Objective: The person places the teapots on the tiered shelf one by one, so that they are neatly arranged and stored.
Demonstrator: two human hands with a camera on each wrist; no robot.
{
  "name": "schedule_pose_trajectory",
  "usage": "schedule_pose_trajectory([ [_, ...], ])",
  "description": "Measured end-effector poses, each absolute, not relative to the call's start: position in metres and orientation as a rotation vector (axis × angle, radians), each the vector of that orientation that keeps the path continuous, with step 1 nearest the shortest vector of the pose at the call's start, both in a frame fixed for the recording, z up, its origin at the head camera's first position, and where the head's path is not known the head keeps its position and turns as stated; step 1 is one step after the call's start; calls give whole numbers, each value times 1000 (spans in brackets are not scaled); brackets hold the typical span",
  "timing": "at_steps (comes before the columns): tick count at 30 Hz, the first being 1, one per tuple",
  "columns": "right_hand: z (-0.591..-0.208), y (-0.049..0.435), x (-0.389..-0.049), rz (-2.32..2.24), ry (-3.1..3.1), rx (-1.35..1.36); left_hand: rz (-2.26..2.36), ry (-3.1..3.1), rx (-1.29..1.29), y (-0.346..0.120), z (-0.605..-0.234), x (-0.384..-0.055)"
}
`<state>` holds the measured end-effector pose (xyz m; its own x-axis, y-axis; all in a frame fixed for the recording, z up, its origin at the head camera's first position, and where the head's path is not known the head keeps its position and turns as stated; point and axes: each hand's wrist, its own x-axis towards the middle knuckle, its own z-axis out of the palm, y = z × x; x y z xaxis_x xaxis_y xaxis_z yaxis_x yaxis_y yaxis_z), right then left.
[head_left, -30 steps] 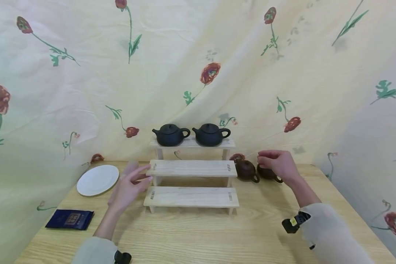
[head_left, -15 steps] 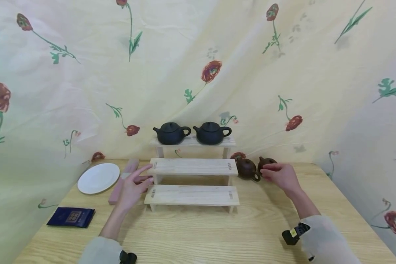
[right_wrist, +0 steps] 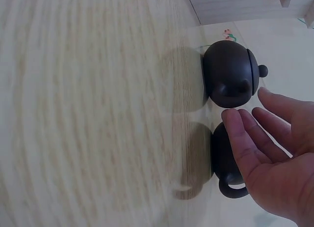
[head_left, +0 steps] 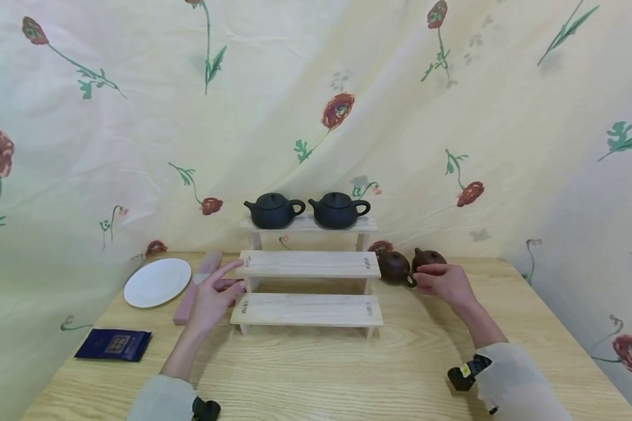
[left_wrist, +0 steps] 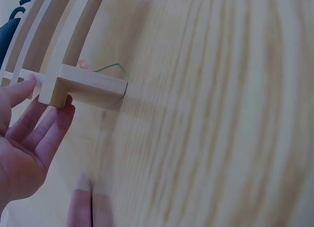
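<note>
My left hand (head_left: pixel 210 301) touches the left end of a three-tier pale wooden display stand (head_left: pixel 308 263) with its fingertips. In the left wrist view, the fingers stretch loosely around a corner of the stand (left_wrist: pixel 93 82). Two dark brown teapots stand on the table right of it. My right hand (head_left: pixel 445 283) is at the handle of the nearer-left brown teapot (head_left: pixel 394 268), partly covering the other brown teapot (head_left: pixel 426 257). The right wrist view shows thumb and fingers apart, fingertips close by the upper teapot (right_wrist: pixel 225 70) and overlapping the lower teapot (right_wrist: pixel 224 158).
Two black teapots, one on the left (head_left: pixel 271 211) and one on the right (head_left: pixel 336 210), sit on the top tier. Left of the stand lie a white plate (head_left: pixel 157 283), a pinkish bar (head_left: pixel 186 305) and a dark blue packet (head_left: pixel 113 345). Flowered cloth (head_left: pixel 274 105) hangs behind the table (head_left: pixel 305 377).
My right hand has come down and back from over the right brown teapot, uncovering more of it, to the left one's handle. My left hand stays at the stand.
</note>
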<state>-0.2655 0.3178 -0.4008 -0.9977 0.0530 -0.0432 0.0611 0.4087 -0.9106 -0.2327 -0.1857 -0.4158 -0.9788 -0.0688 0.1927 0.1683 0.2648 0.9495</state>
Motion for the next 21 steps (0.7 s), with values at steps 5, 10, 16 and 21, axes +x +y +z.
schedule_pose_trajectory([
  [5, -400, 317, -265, -1695, 2630, 117, -1796, -2333, -76, -185, -415, -233],
  [10, -401, 315, -266, -1684, 2618, 113, -1802, -2334, -64, -185, -414, -232],
  [16, -404, 314, -267, -1618, 2655, 113, -1799, -2337, -61, -184, -414, -232],
  [21, -406, 313, -268, -1592, 2659, 101, -1795, -2332, -57, -184, -414, -233],
])
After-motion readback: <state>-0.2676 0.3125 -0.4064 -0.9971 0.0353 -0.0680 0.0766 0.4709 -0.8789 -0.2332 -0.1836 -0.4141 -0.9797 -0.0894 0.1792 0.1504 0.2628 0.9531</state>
